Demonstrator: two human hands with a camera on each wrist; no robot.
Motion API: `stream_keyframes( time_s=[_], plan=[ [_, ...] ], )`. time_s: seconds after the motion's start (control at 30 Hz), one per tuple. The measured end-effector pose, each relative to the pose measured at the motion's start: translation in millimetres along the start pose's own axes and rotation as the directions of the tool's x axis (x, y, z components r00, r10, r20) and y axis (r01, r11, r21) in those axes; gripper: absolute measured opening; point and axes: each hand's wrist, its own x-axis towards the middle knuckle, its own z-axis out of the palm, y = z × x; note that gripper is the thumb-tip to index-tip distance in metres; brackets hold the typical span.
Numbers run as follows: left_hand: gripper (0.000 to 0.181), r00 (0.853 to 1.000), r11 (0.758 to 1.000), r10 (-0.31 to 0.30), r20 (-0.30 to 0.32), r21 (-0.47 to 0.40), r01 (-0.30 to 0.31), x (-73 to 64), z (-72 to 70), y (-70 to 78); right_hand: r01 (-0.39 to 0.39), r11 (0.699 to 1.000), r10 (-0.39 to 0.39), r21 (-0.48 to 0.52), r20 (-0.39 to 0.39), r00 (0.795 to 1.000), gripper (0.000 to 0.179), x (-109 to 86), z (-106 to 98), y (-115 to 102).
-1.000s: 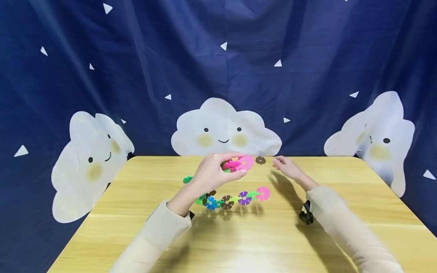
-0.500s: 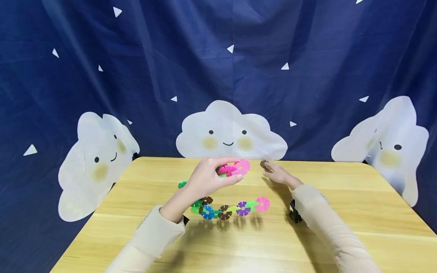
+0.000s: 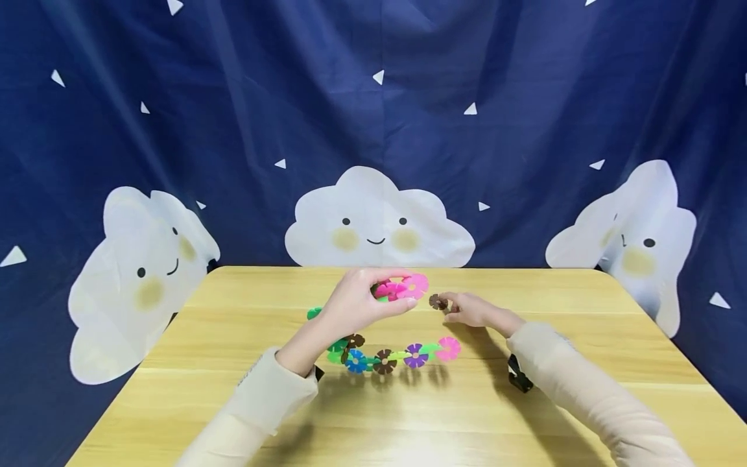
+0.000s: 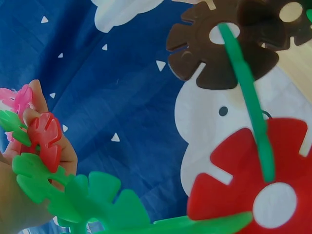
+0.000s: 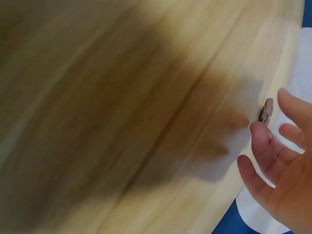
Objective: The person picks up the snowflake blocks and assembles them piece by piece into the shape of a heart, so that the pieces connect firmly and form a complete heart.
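My left hand (image 3: 356, 301) grips one end of a chain of interlocking plastic snowflake discs (image 3: 415, 355), its thumb and fingers around the pink and red discs. A large pink disc (image 3: 415, 286) juts out past the fingertips. The chain curves round below the hand, through green, brown, blue and purple discs, to another pink disc (image 3: 449, 348). In the left wrist view, a brown disc (image 4: 185, 63) and a red disc (image 4: 219, 195) loom close. To the right, my right hand (image 3: 469, 309) pinches a loose brown snowflake disc (image 3: 438, 301) at its fingertips.
The wooden table (image 3: 525, 421) stretches out under both hands, with shadows of hands and chain on it. Behind its far edge hangs a dark blue curtain (image 3: 327, 97) printed with white clouds and triangles. A black wrist device (image 3: 519, 374) sits below the right sleeve.
My right hand has reached left to the loose brown disc, taken hold of it and brought it nearer. The left hand still holds the chain and has shifted only a little.
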Motion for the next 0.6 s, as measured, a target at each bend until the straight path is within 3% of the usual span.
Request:
stream_keyframes(
  time_s=[0.17, 0.27, 0.43, 0.6],
  plan=[
    [0.040, 1.000, 1.000, 0.016, 0.011, 0.008, -0.016, -0.2, 4.5, 2.9, -0.105, 0.994, 0.107, -0.041, 0.059, 0.992, 0.060, 8.6, 2.6, -2.1],
    [0.041, 0.999, 1.000, 0.011, 0.031, 0.025, -0.012, -0.1, 6.8, 4.4, -0.134, 0.986, 0.142, -0.104, 0.070, 0.987, 0.047, 15.2, 4.3, -0.7],
    [0.041, 0.998, 0.999, 0.028, 0.060, 0.036, -0.030, 1.8, 11.6, 6.5, -0.150, 0.975, 0.155, -0.164, 0.021, 0.988, 0.030, 18.1, 9.0, -0.9],
    [0.041, 0.998, 0.999, 0.026, 0.054, 0.037, -0.028, 2.6, 12.5, 7.1, -0.097, 0.981, 0.093, -0.166, -0.034, 0.995, 0.013, 13.2, 12.7, -1.6]
  ],
)
